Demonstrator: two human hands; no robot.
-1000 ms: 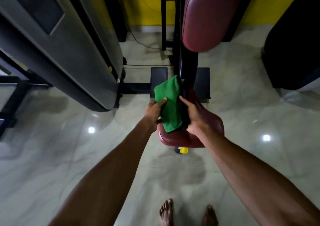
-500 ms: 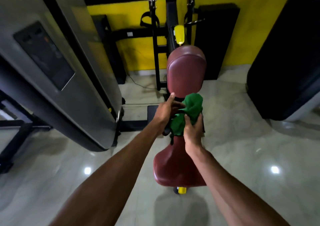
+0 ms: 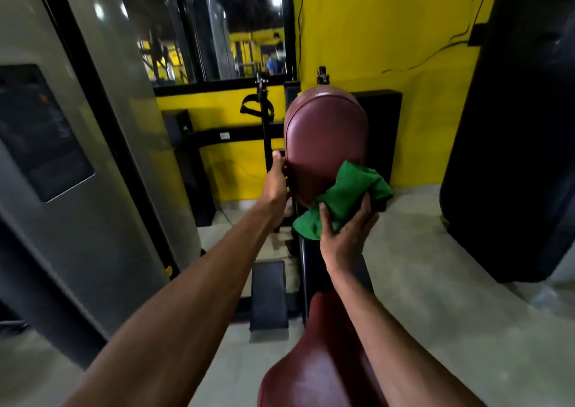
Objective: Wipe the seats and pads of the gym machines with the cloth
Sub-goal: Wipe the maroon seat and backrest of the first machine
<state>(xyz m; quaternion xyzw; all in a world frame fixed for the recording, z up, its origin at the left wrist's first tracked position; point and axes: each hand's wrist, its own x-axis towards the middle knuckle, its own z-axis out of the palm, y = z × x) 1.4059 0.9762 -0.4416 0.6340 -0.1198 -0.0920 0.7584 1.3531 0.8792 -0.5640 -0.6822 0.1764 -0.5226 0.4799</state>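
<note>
Maroon back pad stands upright on its black frame before the yellow wall, with the maroon seat low in front of it. A grey machine housing fills the left side and a black punching bag hangs on the right. The green cloth is bunched against the pad's lower right edge, gripped by the right hand, thumb and fingers closed around it. The left hand grips the pad's left edge, fingers curled behind the rim.
</note>
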